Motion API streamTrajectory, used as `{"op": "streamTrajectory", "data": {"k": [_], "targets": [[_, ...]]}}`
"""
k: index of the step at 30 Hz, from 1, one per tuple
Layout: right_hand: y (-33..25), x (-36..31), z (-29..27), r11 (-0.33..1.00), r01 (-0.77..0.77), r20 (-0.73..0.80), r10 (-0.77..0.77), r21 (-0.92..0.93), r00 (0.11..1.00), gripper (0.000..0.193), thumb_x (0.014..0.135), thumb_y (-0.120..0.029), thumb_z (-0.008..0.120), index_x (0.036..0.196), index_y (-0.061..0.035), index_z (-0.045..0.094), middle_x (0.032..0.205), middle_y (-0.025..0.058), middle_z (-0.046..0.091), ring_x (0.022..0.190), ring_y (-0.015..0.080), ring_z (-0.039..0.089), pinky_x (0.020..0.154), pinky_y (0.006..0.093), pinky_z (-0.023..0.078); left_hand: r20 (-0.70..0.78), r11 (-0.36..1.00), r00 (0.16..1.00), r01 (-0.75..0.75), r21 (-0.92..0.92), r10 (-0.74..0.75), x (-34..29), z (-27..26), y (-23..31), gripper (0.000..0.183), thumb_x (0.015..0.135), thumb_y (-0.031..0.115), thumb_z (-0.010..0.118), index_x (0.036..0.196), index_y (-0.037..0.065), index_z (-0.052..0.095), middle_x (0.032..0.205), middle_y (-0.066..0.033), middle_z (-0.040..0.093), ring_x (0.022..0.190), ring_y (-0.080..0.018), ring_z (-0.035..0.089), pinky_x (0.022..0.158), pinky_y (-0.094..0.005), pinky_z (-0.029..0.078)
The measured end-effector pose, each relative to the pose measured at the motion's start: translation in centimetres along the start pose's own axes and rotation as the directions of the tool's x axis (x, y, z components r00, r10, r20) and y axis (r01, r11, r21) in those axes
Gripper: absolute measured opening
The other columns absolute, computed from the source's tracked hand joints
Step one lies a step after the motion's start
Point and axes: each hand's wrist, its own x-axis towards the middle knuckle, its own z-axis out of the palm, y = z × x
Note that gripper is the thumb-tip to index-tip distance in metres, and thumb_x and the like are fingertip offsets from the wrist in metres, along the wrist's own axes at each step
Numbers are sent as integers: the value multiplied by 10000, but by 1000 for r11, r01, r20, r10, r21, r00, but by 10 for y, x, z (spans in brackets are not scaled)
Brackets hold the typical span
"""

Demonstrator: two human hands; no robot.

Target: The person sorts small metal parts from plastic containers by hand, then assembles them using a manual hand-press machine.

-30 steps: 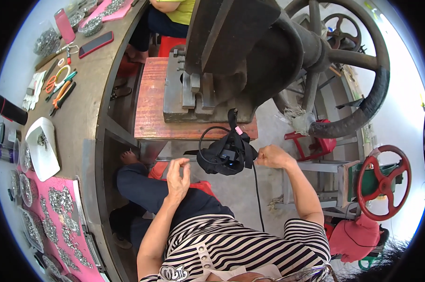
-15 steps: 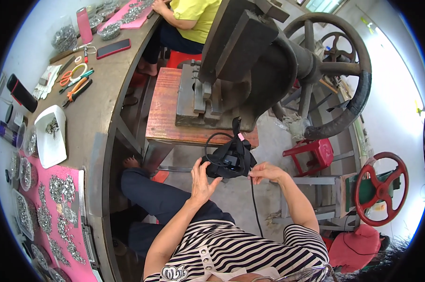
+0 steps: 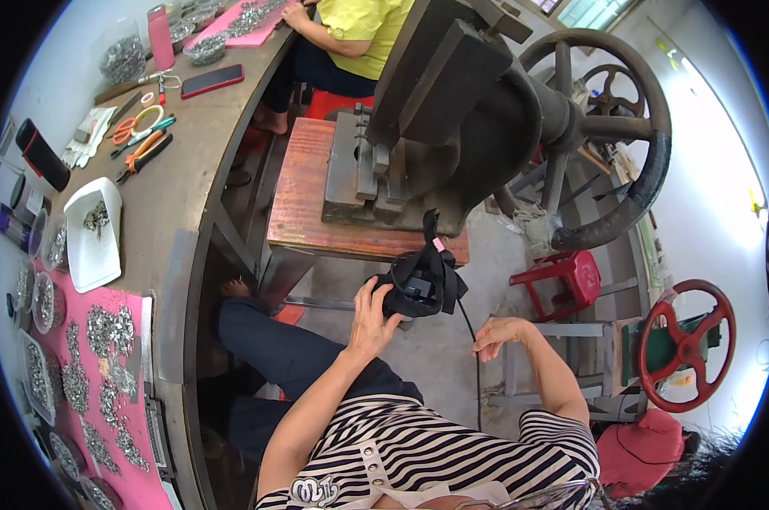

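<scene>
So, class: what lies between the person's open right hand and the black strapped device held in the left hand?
In the head view, only a thin black cable hangs between the right hand and the black strapped device; behind it is bare grey floor.

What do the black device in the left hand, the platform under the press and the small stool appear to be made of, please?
Device: black matte plastic with fabric-like straps and a trailing cord, held by the left hand.
Platform: probably wood, reddish and worn, with a plank-like grain.
Stool: likely moulded plastic, uniformly glossy red.

Bright daylight glares from the right; sharp centre, fisheye bending at edges
</scene>
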Motion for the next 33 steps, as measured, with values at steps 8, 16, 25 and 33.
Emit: {"op": "streamTrajectory", "data": {"k": [8, 16, 25, 33], "targets": [[-12, 2, -3, 951, -191, -67, 180, -243, 981, 297, 929, -312, 696, 1021, -34, 746, 872, 125, 761, 766, 209, 735, 684, 333, 607, 14, 1000, 999, -29, -10, 29, -3, -5, 2, 709, 775, 82, 813, 1394, 65, 465, 1467, -253, 400, 1321, -479, 420, 1089, -508, 409], [2, 0, 2, 900, -207, -116, 175, -385, 978, 334, 939, -339, 685, 950, -8, 731, 874, 127, 766, 778, 230, 749, 629, 377, 605, 3, 998, 999, -53, -46, 53, -5, -2, 7, 670, 795, 86, 800, 1382, 56, 480, 1454, -247, 415, 1315, -466, 429, 1079, -502, 416], [-185, -140, 106, 231, 744, -162, -973, -627, 165, 205, 845, -183, 733, 738, -22, 667, 832, 94, 719, 765, 285, 710, 694, 347, 563, -184, 1000, 983, -27, -2, 27, -36, -24, -6, 515, 827, 50, 759, 1293, 16, 542, 1256, -218, 561, 1157, -421, 554, 985, -458, 474], [-246, -170, 155, -544, 369, -10, -570, 754, -822, 233, 916, -23, 555, 748, 69, 686, 819, 240, 695, 708, 369, 694, 593, 500, 624, -259, 1000, 965, 30, -9, -31, -57, -45, -19, 378, 845, -8, 696, 1206, 14, 588, 1118, -179, 616, 1035, -363, 626, 884, -411, 521]]}}
